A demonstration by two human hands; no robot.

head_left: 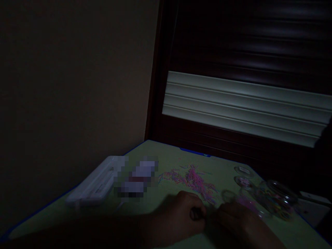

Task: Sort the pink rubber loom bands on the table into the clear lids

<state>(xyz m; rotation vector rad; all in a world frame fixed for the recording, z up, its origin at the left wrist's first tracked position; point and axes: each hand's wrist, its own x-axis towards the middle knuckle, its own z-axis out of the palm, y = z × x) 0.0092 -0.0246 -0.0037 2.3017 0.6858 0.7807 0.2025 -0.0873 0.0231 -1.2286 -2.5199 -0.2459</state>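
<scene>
The light is very dim. Over the near part of the table, my left hand (181, 216) is curled, with thumb and fingers closed towards each other. What it holds, if anything, is too dark to see. Close by on its right, my right hand (240, 221) has its fingers bent together, pointing towards the left hand; their tips are lost in shadow. Just beyond both hands lies a loose pile of small, mostly pink elastic bands (197, 181). Beside the right hand stands a clear container with pink pieces (247, 204), partly hidden by that hand.
A clear jar of multicoloured bands (277, 199) sits at the right, near small round clear containers (243, 171). On the left are a long white case (95, 183) and a blurred-out phone-like object (140, 176). The pale table (155, 152) has a blue edge and meets a wall.
</scene>
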